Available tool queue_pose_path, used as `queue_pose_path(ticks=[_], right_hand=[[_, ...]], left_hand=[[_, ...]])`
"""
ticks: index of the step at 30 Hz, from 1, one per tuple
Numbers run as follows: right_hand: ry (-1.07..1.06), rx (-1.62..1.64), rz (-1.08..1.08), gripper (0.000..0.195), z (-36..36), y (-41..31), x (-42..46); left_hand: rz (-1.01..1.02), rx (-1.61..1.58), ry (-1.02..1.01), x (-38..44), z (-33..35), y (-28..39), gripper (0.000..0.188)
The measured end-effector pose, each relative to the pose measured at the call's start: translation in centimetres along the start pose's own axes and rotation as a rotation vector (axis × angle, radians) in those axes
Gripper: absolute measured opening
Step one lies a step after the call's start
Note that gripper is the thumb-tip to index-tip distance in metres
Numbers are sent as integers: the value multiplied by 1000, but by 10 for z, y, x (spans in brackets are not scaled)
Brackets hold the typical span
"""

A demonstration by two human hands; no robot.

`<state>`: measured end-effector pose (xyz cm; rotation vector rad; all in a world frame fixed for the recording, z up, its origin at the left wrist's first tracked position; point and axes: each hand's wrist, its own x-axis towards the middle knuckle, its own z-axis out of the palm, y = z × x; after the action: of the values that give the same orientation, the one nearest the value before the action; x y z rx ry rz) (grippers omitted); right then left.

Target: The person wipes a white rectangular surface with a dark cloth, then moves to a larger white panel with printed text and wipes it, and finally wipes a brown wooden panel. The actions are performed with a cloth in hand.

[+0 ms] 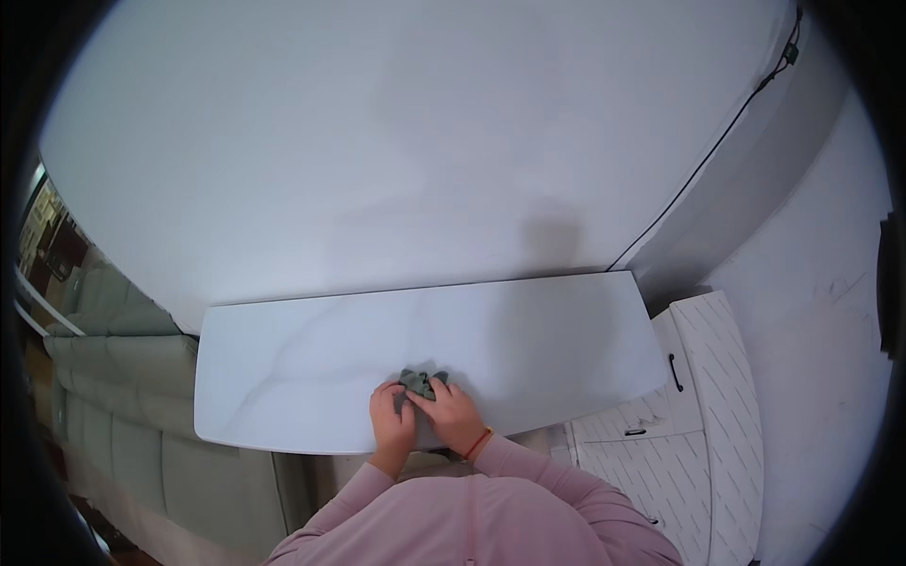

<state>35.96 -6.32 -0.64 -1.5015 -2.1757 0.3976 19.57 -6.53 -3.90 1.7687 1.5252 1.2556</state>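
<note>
A crumpled dark green cloth (419, 382) lies bunched on the white marble-patterned tabletop (318, 368), near its front edge. My left hand (393, 416) is at the cloth's left side, fingers curled against it. From the right, my right hand (449, 414) has its fingers on the cloth, with a red cord bracelet at the wrist. The two hands are close together, and their fingers hide part of the cloth's near side.
A white wall (439, 141) rises behind the table, with a black cable (697, 173) running down its right part. A grey-green sofa (134, 453) stands at left. A white patterned cabinet (644, 467) with black handles is at right.
</note>
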Motion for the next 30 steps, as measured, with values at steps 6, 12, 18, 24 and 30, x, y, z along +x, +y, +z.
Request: queue_pose_path(ticks=[6,12,18,24,30], right_hand=[[266,-236,420,39,-67,121,-19],[161,-199,329,36,-48,87,-42],[153,-214,165,21,-54,82,-75],[590,-509,926,46,-128,201,-142],[345,-313,526,39,-61,102,-117]], left_hand=[[-7,-35,-26,1,-3,6,27],[23,22,-26,2,1,2,26],[63,107,-47,0,2,-7,28],[95,144,-62,2,1,-3,31],[6,-45,-58,7,-1,-10,31]])
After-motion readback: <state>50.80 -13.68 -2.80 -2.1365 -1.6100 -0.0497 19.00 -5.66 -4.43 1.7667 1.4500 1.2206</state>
